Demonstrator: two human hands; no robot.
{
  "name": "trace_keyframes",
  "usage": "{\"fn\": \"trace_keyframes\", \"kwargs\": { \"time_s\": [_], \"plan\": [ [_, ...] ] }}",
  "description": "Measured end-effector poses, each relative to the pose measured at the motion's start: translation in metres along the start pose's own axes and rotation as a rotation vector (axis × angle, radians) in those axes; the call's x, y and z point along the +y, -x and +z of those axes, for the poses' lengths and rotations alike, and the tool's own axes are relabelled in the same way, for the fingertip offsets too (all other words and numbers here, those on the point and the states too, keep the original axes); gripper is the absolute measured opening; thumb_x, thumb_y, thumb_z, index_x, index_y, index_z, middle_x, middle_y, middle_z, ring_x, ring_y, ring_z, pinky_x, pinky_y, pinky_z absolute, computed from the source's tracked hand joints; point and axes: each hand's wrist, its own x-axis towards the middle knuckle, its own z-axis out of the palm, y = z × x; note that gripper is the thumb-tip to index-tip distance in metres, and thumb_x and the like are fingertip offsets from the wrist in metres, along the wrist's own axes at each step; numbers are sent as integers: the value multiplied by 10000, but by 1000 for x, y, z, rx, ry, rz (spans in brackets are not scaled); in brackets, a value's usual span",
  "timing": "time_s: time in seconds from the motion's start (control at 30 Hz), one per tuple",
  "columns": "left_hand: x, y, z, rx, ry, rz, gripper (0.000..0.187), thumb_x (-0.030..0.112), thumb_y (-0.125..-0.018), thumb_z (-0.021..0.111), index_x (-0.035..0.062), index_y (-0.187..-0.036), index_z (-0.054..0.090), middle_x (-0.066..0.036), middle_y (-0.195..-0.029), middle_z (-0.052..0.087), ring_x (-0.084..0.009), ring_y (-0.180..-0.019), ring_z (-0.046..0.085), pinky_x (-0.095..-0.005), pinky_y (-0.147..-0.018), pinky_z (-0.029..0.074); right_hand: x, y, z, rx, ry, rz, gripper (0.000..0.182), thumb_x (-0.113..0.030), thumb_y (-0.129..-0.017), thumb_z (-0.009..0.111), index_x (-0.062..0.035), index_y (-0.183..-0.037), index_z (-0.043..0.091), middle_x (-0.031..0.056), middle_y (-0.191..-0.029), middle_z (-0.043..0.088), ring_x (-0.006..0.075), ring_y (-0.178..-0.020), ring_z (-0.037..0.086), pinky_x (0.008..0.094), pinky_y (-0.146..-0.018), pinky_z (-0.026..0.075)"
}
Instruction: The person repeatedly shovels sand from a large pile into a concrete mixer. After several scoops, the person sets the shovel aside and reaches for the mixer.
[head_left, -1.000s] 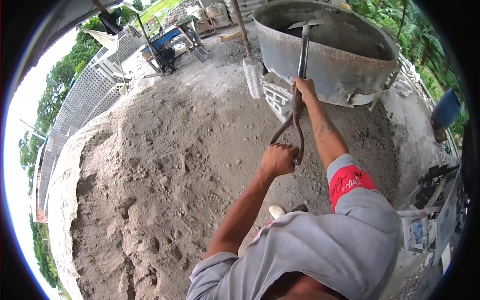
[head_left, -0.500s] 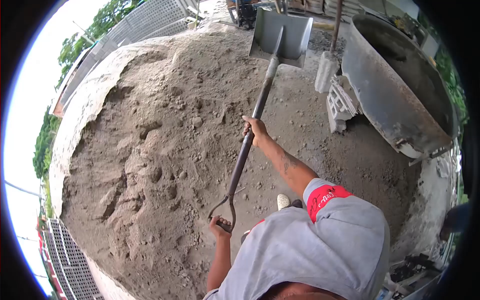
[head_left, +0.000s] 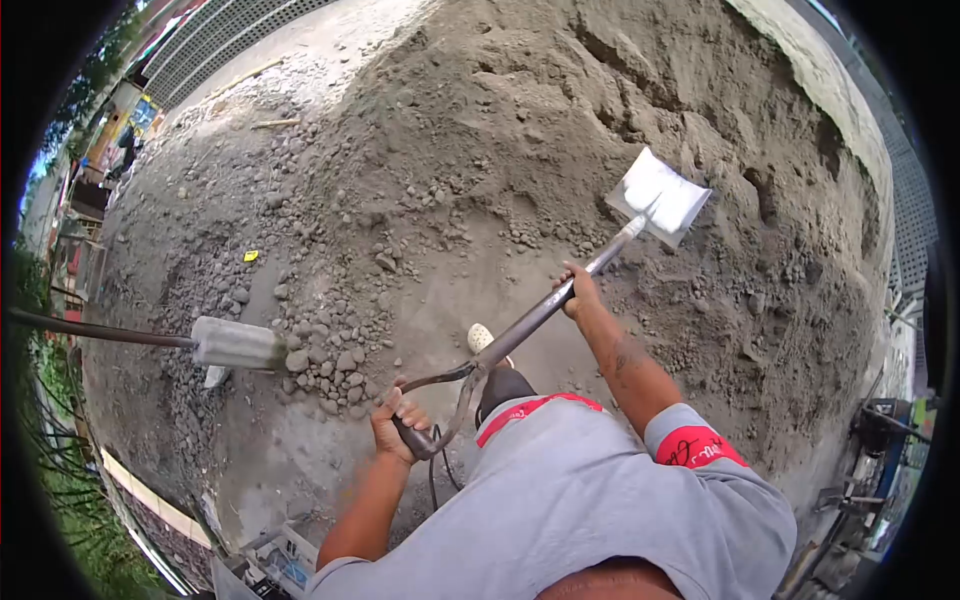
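A long-handled shovel (head_left: 535,320) slants across the middle of the view, its square metal blade (head_left: 660,192) bright in the sun. My left hand (head_left: 398,425) is closed around the grip of its D-shaped handle, low in front of my body. Further up, my right hand (head_left: 580,290) wraps the shaft below the blade. The blade overlaps the slope of a large grey-brown sand pile (head_left: 560,130) in this view and shows no load on it. One light, perforated shoe (head_left: 480,337) shows beneath the shaft.
Loose stones (head_left: 340,365) lie on the ground left of my feet. A rod with a pale concrete cylinder (head_left: 235,343) on its end reaches in from the left. A small yellow piece (head_left: 251,256) lies on the gravel. Perforated block walls (head_left: 240,40) stand at the back.
My view has turned left, so the sand pile now lies ahead and right, and the metal tub is out of sight. The shovel's blade has swung over toward the pile; both hands keep their hold.
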Motion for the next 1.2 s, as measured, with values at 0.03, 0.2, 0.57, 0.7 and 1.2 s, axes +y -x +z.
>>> {"fn": "trace_keyframes", "kwargs": {
  "time_s": [0.03, 0.2, 0.57, 0.7, 1.2],
  "plan": [
    [5, 0, 3, 20, 11, 91, 288, 206, -796, 599, 188, -1064, 495, 45, -552, 351, -78, -470, 371, -250, -447, 351, 25, -20, 26, 1, 52, 70, 211, -94, -752, 602, -89, -651, 417, 14, -553, 415, 137, -463, 418, 261, -430, 422],
    [30, -51, 61, 167, 100, 407, 185, 161, -817, 561, 209, -979, 485, 38, -579, 357, -90, -480, 372, -268, -473, 365, 115, -103, 136, -83, 278, 273, 128, -77, -798, 551, -49, -732, 444, 30, -587, 450, 149, -466, 471, 269, -426, 453],
    [88, -372, 184, 252, 154, 667, 231, 20, -758, 543, 107, -937, 426, -25, -671, 449, -115, -475, 419, -253, -424, 373, 59, -100, 292, -539, 1622, -475, 525, -525, -832, 442, -17, -854, 571, 96, -775, 587, 193, -719, 562, 301, -666, 429],
    [99, -382, 221, 215, 253, 588, 175, 64, -784, 520, 117, -916, 418, -33, -679, 447, -124, -502, 440, -247, -452, 400, 24, -66, 315, -756, 1822, -721, 582, -527, -863, 339, -23, -1050, 561, 198, -906, 601, 334, -863, 581, 380, -776, 429],
    [159, -524, 124, 801, 28, 522, 245, 77, -670, 646, -29, -867, 547, -123, -865, 573, -216, -607, 556, -335, -539, 438, 107, -228, 331, -925, 1738, -747, 432, -382, -890, 350, -4, -1011, 523, 238, -909, 570, 416, -867, 537, 464, -776, 410]
  ]
}}
